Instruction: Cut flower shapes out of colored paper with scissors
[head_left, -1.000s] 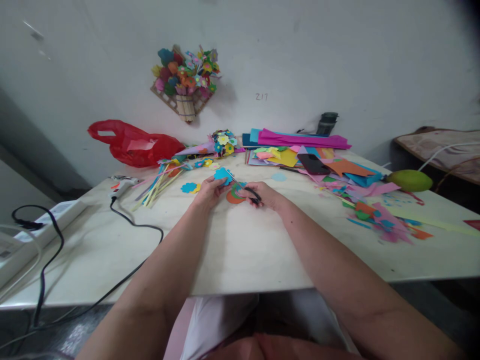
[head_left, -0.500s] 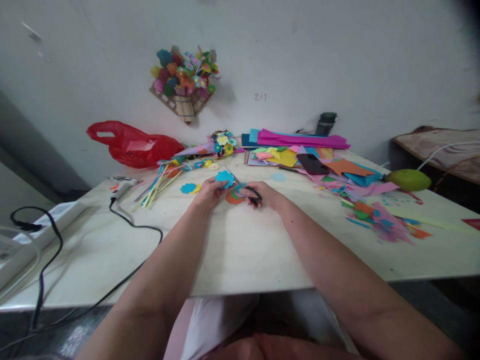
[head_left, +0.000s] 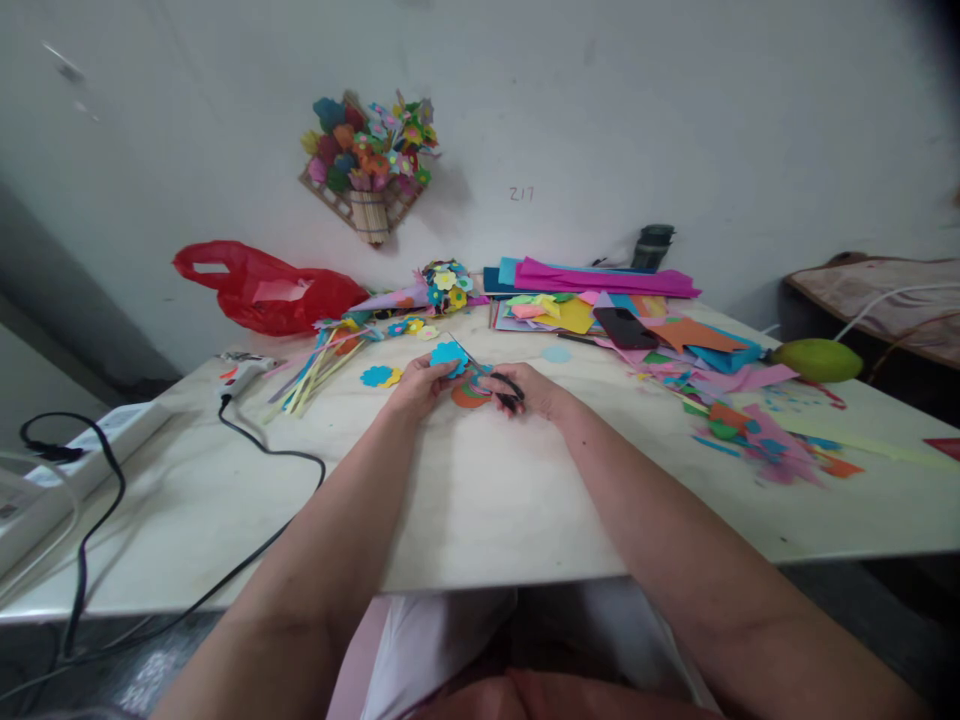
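Note:
My left hand (head_left: 423, 386) pinches a blue paper flower (head_left: 449, 358) with a scalloped edge. In my right hand (head_left: 525, 388) are black-handled scissors (head_left: 510, 392), their blades pointing up and left beside the flower's right edge. Whether the blades touch the paper I cannot tell. Below the blades, partly covered by my hands, lie coloured paper discs, an orange disc (head_left: 469, 398) the plainest of them. Left of my left hand rest a blue cut flower (head_left: 375, 377) and a yellow one partly under it.
At left are a glue gun (head_left: 246, 375), its black cord, a power strip (head_left: 97, 440) and a red plastic bag (head_left: 274, 295). Paper strips (head_left: 311, 375) lie near the bag. To the right are a phone (head_left: 625, 328), paper scraps (head_left: 780, 440) and a green fruit (head_left: 817, 360). Coloured sheets (head_left: 600, 278) line the wall.
Almost nothing differs. Both hands keep their places, with the flower and the scissors shifted only very slightly.

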